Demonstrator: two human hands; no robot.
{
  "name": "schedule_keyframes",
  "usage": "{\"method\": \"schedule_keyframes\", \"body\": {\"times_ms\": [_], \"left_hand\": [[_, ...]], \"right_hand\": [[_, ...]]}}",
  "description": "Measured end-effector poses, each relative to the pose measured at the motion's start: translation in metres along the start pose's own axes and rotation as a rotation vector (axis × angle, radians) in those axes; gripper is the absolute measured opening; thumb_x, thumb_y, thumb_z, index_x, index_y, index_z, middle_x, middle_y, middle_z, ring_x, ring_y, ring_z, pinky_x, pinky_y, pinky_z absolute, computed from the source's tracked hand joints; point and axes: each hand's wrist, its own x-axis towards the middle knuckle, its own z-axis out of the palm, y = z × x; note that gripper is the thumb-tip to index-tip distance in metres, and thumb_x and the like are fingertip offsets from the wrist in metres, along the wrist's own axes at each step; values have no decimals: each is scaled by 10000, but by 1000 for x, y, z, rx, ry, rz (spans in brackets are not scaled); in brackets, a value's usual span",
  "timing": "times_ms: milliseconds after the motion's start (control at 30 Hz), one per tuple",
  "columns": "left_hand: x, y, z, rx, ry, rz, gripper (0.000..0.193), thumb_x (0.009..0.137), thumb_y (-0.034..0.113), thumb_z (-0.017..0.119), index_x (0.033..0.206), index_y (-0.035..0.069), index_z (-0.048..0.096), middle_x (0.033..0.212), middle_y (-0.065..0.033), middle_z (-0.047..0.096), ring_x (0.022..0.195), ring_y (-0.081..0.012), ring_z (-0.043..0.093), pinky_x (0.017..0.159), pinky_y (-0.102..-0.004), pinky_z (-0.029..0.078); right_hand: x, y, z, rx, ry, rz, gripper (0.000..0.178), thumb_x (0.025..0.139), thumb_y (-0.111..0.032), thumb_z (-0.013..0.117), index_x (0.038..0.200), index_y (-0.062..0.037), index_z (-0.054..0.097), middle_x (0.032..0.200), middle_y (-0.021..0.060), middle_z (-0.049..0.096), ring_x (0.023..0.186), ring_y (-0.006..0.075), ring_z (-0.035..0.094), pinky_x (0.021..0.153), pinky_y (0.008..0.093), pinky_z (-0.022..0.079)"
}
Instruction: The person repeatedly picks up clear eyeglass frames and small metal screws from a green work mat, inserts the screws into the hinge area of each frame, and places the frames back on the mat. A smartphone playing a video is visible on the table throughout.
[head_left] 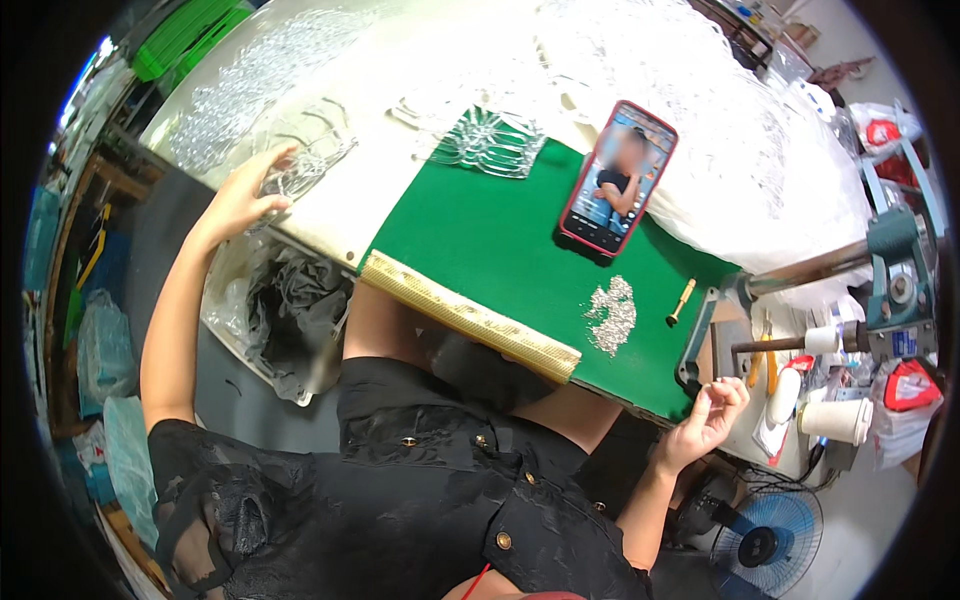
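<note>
The left hand (245, 195) has its fingers about the near end of the wire frames (318, 150), at the surface's left; whether it grips them I cannot tell. The right hand (708, 420) curls loosely below the press (890, 270), its contents unclear. On the green mat (460, 225) between them lie a phone (620, 185), silver bits (612, 318) and a brass tool (683, 303). A gold strip (470, 315) lines the near edge.

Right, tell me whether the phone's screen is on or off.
On: the phone shows a lit, coloured picture of a person in a dark top.
</note>
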Motion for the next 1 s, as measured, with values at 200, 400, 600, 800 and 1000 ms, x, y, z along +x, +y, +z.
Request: {"method": "schedule_keyframes", "body": {"times_ms": [200, 400, 600, 800, 1000], "left_hand": [[80, 17, 9, 21, -201, 32, 548, 772, 106, 708, 1289, 63, 532, 1147, -112, 640, 1089, -251, 586, 961, -377, 443], [180, 155, 81, 152, 442, 575, 408, 859, 333, 640, 1201, 117, 585, 1110, -100, 644, 1040, -280, 604, 873, -382, 474], [265, 158, 139, 115, 252, 608, 346, 939, 335, 552, 1154, 67, 591, 1087, -111, 642, 983, -225, 615, 865, -324, 473], [233, 167, 60, -567, -112, 443, 298, 970, 287, 514, 1057, 10, 582, 903, -48, 569, 854, -137, 547, 733, -271, 499], [122, 215, -3, -446, 222, 292, 242, 944, 262, 528, 867, 52, 622, 669, -6, 532, 601, -89, 508, 530, -233, 401]], "right_hand": [[5, -12, 4, 29, 2, 13, 108, 847, 62, 522, 903, -29, 536, 1067, 63, 438, 932, 132, 446, 841, 245, 361], [6, -19, 15, -125, -164, 34, 106, 837, 27, 562, 934, -11, 583, 951, 50, 501, 807, 124, 489, 722, 225, 397], [14, -37, 31, -451, -861, -291, 379, 749, -187, 708, 1123, -140, 666, 901, 84, 529, 840, 258, 518, 735, 362, 441], [6, -26, 19, -631, -849, -448, 486, 759, -339, 673, 1204, -152, 622, 1003, 74, 517, 923, 254, 496, 768, 367, 394], [8, -24, 16, -520, -753, -358, 322, 753, -204, 691, 1050, -80, 671, 938, 83, 570, 896, 272, 537, 771, 378, 409]]}}
